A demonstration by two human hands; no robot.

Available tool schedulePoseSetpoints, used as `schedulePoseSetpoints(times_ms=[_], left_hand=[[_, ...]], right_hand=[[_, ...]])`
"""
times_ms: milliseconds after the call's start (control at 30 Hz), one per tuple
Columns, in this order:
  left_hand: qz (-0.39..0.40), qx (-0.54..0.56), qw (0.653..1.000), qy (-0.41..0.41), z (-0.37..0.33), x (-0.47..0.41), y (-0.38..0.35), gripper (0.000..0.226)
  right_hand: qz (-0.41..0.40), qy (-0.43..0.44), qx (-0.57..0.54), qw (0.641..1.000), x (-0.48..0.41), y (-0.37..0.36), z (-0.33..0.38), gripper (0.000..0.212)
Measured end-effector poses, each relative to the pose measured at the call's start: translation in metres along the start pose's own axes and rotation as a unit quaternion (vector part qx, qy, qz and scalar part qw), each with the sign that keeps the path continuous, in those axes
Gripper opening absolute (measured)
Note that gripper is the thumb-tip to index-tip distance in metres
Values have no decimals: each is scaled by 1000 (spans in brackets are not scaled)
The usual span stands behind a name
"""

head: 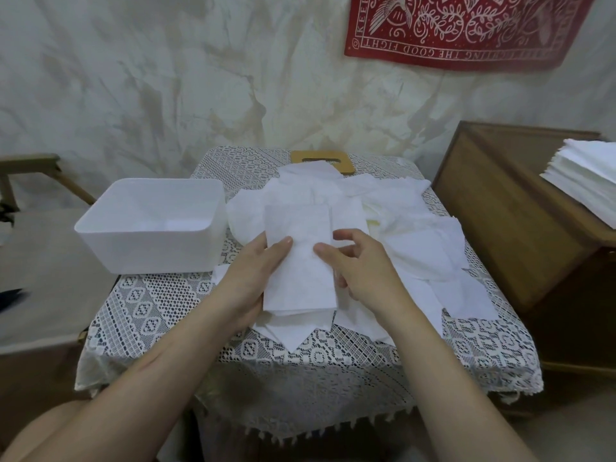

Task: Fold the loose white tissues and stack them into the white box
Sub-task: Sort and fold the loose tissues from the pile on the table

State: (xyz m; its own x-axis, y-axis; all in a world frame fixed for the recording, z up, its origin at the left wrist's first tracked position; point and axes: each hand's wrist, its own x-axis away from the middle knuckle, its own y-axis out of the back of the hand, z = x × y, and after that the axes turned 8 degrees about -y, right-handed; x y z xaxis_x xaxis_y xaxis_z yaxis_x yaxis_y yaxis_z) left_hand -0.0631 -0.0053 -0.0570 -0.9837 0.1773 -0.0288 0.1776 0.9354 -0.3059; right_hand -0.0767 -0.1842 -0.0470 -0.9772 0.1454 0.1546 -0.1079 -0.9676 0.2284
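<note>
Both hands, left hand (248,278) and right hand (361,271), pinch one flat, folded, rectangular white tissue (300,271).

The white box (143,251) stands open-topped, left of the loose tissues (410,201); uncovered lace cloth (160,301) lies in front of it. A wooden cabinet (500,211) walls the right side.

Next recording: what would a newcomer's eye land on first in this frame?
At the centre, the left hand and right hand hold a folded tissue above a sprawling pile of loose tissues on the lace-covered table. The white box stands at the table's left edge and looks empty. A red banner hangs on the wall, upper right.
</note>
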Motion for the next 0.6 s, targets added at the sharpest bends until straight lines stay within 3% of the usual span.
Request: schedulePoseSetpoints(times_ms=[167,333,500,600], left_hand=[[18,-47,999,-12,2,-2,5,44],[-41,-77,996,-16,2,-5,6,22],[-82,-66,994,0,-1,-11,14,16],[-86,-61,994,8,0,-13,15,15]], right_hand=[[6,-11,-19,1000,-1,1,-4,15],[-7,-7,-12,1000,-4,5,-5,11],[-178,10,164,970,-18,31,-11,12],[-197,-8,230,953,-23,38,-13,34]])
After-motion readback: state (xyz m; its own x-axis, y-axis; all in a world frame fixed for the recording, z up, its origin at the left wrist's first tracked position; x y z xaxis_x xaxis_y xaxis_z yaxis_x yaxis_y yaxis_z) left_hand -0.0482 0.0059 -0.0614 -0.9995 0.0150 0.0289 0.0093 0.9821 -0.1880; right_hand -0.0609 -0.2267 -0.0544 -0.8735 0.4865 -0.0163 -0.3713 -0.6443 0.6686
